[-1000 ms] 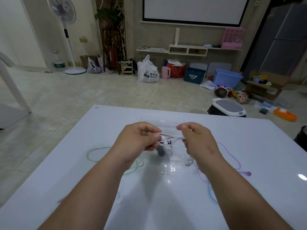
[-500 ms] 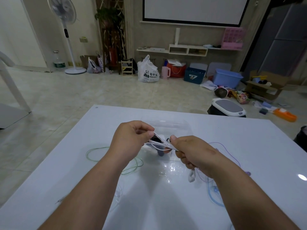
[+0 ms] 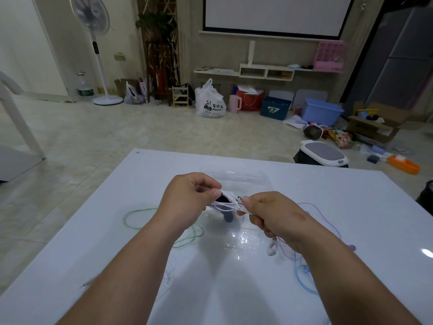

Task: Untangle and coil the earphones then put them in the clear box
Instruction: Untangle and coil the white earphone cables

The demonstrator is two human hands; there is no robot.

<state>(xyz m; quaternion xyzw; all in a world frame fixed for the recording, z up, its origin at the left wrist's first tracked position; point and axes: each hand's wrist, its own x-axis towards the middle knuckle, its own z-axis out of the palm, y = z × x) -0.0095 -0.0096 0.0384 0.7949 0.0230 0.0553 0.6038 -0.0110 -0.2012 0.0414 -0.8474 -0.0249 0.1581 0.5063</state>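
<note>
Both hands are up over the white table (image 3: pixel 328 193), just above the clear box (image 3: pixel 236 175). L hand (image 3: pixel 187 198) pinches one end of the white earphones (image 3: pixel 230 204) btw thumb & forefinger, other fingers curled in. R hand (image 3: pixel 274 214) grips the other end, thumb on top, fingers curled round the cord. Several strands run btw the two hands, bunched & crossing each other. A white earbud (image 3: pixel 271 249) hangs below the R hand, low near the table, just beside the box's near-right corner.

The box sits mid-table, under & behind the hands. A dark item (image 3: pixel 228 216) lies inside it, poss. another earphone set, but I can't tell thru the plastic.

Green earphones (image 3: pixel 131 215) lie in loops on the table left of the box, partly hidden by the L forearm. Purple earphones (image 3: pixel 316 207) lie to the right, cable arcing out past the R hand. Blue earphones (image 3: pixel 298 276) lie beside the R forearm, nearer the table's near edge.
</note>
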